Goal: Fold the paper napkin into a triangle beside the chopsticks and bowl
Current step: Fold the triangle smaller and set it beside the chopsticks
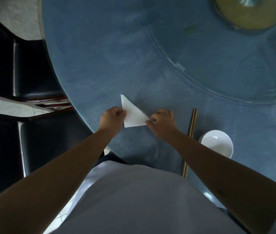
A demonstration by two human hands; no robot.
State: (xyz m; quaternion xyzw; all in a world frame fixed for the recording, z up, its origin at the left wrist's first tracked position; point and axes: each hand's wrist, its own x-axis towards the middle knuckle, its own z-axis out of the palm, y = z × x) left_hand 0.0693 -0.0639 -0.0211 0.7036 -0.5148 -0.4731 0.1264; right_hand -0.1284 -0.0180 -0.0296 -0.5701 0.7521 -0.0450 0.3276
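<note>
The paper napkin [133,114] is lying as a white triangle on the blue table [100,56], just left of the chopsticks [192,125], with its sharpest tip pointing away from the person and its short edge facing them. The left hand [112,118] is curling closed, its fingertips pinching the napkin's left edge. The right hand [163,122] is pinching the napkin's right corner between thumb and fingers, close beside the chopsticks without touching them. The white bowl [217,143] is sitting just right of the chopsticks, nearer the person. The table's curved edge is running close to the left of the napkin, well left of the chopsticks. Beyond the chopsticks, bare tabletop is stretching up to the rim of the glass turntable [218,65].
</note>
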